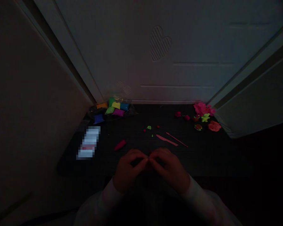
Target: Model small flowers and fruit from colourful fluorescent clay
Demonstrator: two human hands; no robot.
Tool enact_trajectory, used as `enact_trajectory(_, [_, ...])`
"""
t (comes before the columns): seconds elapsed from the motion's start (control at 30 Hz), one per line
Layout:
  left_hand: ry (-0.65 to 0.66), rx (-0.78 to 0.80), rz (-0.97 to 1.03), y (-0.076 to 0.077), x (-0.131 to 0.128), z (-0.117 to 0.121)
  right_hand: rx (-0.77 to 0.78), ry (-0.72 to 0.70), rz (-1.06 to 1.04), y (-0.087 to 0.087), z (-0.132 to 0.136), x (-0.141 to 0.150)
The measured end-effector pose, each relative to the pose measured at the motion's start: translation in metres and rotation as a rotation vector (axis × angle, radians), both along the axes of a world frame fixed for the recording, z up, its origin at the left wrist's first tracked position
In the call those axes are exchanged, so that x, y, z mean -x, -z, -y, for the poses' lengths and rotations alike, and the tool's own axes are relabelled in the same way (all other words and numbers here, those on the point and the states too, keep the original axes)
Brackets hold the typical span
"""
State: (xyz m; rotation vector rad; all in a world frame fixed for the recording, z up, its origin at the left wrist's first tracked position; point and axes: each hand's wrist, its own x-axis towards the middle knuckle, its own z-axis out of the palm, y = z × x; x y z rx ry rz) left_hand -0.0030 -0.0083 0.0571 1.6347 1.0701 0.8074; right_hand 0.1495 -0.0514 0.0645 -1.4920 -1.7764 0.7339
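My left hand (131, 168) and my right hand (169, 166) meet fingertip to fingertip at the near edge of a dark table (85, 169). Thumbs and forefingers are pinched together. Something small and dark may sit between them, but dim light hides what it is. Just beyond lie a pink modelling knife (167, 140) and a thin pink stick tool (176, 139). Tiny bits of clay are scattered there, among them a green leaf shape (149, 127) and a red ball (158, 126). A lump of dark pink clay (120, 145) rests to the left of my hands.
Bagged coloured clay (118, 108) stands at the back left, with a blue packet (99, 118) in front. A bright blurred-out rectangle (89, 142) lies at the left. Several clay figures, including pink flowers (202, 109) and a coral flower (214, 126), fill the back right. A white door (122, 47) rises behind.
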Motion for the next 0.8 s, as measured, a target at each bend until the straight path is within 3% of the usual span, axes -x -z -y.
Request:
enact_trajectory(0.4, [0.038, -0.125, -0.031, 0.004, 0.004, 0.002, 0.004, -0.014, 0.015, 0.003, 0.002, 0.001])
enact_trajectory(0.8, [-0.073, 0.035, 0.062, 0.006, 0.006, -0.001, 0.139, 0.102, -0.22, 0.011, 0.002, -0.012])
